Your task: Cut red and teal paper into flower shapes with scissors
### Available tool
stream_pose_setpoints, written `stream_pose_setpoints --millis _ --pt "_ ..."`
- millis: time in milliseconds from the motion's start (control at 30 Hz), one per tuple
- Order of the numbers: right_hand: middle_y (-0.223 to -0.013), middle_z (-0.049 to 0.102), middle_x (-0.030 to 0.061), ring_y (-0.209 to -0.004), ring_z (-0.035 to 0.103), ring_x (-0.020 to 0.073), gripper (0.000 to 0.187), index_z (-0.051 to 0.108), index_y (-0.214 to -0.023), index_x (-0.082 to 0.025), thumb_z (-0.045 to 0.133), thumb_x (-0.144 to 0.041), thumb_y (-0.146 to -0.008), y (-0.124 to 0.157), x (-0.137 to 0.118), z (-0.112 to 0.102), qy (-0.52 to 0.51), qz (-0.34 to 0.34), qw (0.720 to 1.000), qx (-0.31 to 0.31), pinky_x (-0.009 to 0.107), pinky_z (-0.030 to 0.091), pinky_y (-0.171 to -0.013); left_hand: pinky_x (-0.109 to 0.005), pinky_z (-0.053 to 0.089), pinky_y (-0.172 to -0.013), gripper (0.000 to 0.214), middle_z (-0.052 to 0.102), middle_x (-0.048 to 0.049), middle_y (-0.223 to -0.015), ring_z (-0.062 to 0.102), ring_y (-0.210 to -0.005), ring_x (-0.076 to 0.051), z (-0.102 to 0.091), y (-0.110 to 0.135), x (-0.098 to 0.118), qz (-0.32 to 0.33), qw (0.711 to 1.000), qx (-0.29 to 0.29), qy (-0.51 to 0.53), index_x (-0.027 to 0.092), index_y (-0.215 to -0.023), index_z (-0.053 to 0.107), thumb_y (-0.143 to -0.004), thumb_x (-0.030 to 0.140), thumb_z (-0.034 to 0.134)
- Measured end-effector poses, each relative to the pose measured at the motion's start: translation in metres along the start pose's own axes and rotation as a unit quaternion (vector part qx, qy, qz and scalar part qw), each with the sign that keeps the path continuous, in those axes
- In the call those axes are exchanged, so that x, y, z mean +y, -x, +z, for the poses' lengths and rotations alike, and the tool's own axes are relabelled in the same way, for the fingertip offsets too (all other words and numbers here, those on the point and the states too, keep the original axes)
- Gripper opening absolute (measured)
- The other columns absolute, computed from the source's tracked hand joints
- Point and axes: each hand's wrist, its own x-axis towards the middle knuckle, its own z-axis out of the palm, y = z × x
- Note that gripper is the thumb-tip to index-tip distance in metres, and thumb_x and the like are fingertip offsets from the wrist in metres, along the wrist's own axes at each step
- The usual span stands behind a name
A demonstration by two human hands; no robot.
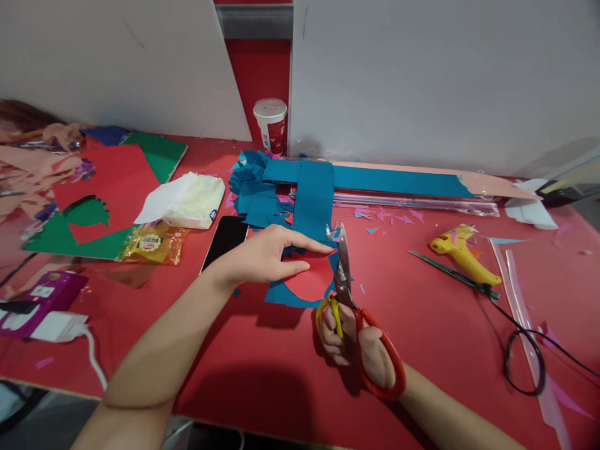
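Gripping scissors (344,289) lengthwise away from the body, the right hand (375,356) sits just right of cut blue paper (281,295); the left hand (262,253), thumb and forefinger parted, is nearer.

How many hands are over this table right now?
2. The left hand is on or just above the cut blue paper; the right hand, beside that paper's near right corner, holds the scissors. No other hand shows.
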Motion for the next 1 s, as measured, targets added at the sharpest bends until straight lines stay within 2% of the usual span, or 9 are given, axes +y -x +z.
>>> stream_pose_setpoints --millis 100,333,800,1000 --pt "-0.060 0.028 -0.0072 -0.047 0.018 0.0041 0.073 0.034 -0.072 -0.021 0.044 -0.087 -0.043 -0.0003 -0.0002 0.0003 0.000 0.003 1.000 -0.002 0.015 0.013 -0.039 -0.021 0.045 -0.090 0.039 0.063 -0.0007 -0.116 0.059 -0.107 -0.014 0.0012 -0.0004 -0.0001 -0.001 1.000 0.001 0.002 0.021 -0.112 0.061 -0.076 0.010 0.053" --pt "-0.060 0.028 -0.0070 -0.047 0.018 0.0048 0.070 0.034 -0.072 -0.021 0.043 -0.086 -0.047 -0.0012 0.0015 -0.0005 0.013 -0.023 1.000 0.011 0.016 0.014 -0.039 -0.021 0.045 -0.089 0.040 0.064 -0.0017 -0.114 0.061 -0.103 -0.014 0.0016 -0.0004 0.0033 -0.003 1.000 0.007 -0.002 0.019 -0.113 0.061 -0.075 0.008 0.052" --pt "-0.059 0.023 -0.0077 -0.046 0.016 0.0050 0.069 0.031 -0.072 -0.022 0.042 -0.086 -0.049 0.0010 -0.0016 -0.0021 0.029 -0.002 0.999 -0.014 0.017 0.014 -0.040 -0.023 0.046 -0.089 0.040 0.064 -0.0016 -0.115 0.060 -0.104 -0.015 0.0011 0.0004 -0.0022 0.012 1.000 0.012 -0.003 0.022 -0.113 0.060 -0.075 0.010 0.053" --pt "-0.060 0.025 -0.0068 -0.046 0.020 0.0048 0.065 0.031 -0.070 -0.021 0.038 -0.084 -0.055 0.0005 0.0023 -0.0043 0.047 -0.036 0.998 -0.013 0.018 0.019 -0.039 -0.021 0.046 -0.088 0.040 0.064 -0.0010 -0.114 0.060 -0.104 -0.013 0.0011 0.0011 -0.0008 0.012 1.000 0.016 -0.001 0.021 -0.113 0.060 -0.076 0.011 0.053"
